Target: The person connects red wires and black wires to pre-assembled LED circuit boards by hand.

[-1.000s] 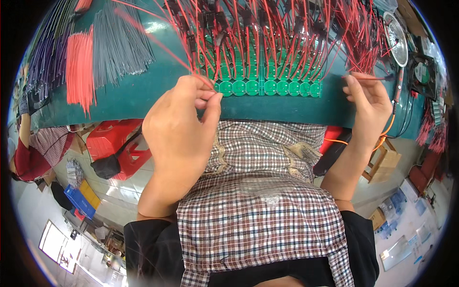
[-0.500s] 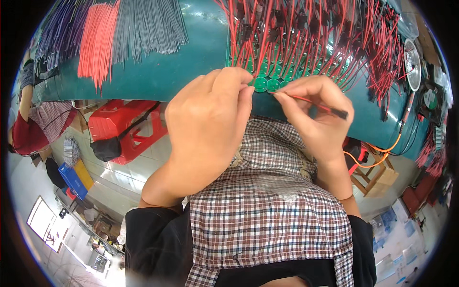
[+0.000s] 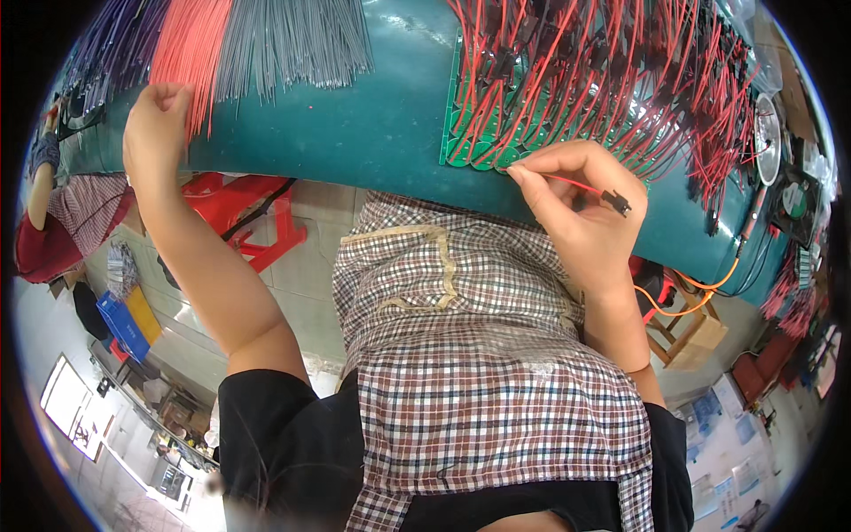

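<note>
My left hand [image 3: 158, 133] is at the far left, thumb and forefinger pinched at the lower ends of a bundle of red wires [image 3: 195, 49]. How many wires lie in the pinch is hidden. A red wire lead [image 3: 567, 183] with a black plug connector [image 3: 615, 202] is held in my right hand [image 3: 589, 199]. Its thumb and forefinger meet at the lead's tip, while the plug hangs by the palm. Those fingertips stand at the front edge of a panel of round green circuit boards [image 3: 458, 152], with many red and black leads [image 3: 612, 71] spread over it.
Grey wires [image 3: 292, 44] and dark purple wires [image 3: 111, 53] flank the red bundle on the green tabletop [image 3: 355, 133]. A soldering iron [image 3: 754, 213] with an orange cable lies at the right. Below the table edge stands a red stool [image 3: 284, 235]. Another person's arm [image 3: 40, 191] shows far left.
My left hand has moved from beside the boards out left to the red wires. My right hand stays near the panel; its connector has turned, and the view has shifted slightly.
</note>
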Demonstrator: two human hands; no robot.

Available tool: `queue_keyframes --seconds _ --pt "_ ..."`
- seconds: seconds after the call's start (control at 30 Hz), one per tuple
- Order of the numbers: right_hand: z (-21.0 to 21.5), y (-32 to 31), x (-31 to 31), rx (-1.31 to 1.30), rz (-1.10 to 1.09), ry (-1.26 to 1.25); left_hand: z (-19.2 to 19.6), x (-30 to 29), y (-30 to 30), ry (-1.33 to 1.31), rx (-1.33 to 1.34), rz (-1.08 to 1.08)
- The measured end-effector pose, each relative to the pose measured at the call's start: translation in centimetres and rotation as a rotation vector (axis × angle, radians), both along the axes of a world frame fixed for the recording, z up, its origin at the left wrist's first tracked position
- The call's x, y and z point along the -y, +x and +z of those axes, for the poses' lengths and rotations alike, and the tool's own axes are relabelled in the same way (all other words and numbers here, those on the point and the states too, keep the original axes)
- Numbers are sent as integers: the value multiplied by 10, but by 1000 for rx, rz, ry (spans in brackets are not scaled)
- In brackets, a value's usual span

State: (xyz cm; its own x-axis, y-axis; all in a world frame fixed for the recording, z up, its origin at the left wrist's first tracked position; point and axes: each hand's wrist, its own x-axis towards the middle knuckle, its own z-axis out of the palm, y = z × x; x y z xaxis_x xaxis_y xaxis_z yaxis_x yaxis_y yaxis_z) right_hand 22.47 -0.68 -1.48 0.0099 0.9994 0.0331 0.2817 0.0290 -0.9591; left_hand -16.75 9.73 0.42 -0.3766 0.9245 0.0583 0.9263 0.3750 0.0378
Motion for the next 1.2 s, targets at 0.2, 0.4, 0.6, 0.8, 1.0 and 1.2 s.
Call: queue_keyframes --seconds 0.2,0.4,0.6,0.8,1.0,1.2 --pt "0 -1 1 4 -17 9 -19 -2 -48 20 405 -111" --pt "-3 -3 2 4 -21 22 -16 -5 -38 22 220 -110" --pt "-5 -4 3 11 -29 60 2 -1 22 180 504 -36" --pt "-1 -7 4 79 -10 89 -12 -12 75 -22 708 -177" --pt "2 -14 6 142 1 145 -11 -19 74 -97 704 -178" --pt "3 -20 8 193 -23 160 -7 -16 77 -92 609 -213"
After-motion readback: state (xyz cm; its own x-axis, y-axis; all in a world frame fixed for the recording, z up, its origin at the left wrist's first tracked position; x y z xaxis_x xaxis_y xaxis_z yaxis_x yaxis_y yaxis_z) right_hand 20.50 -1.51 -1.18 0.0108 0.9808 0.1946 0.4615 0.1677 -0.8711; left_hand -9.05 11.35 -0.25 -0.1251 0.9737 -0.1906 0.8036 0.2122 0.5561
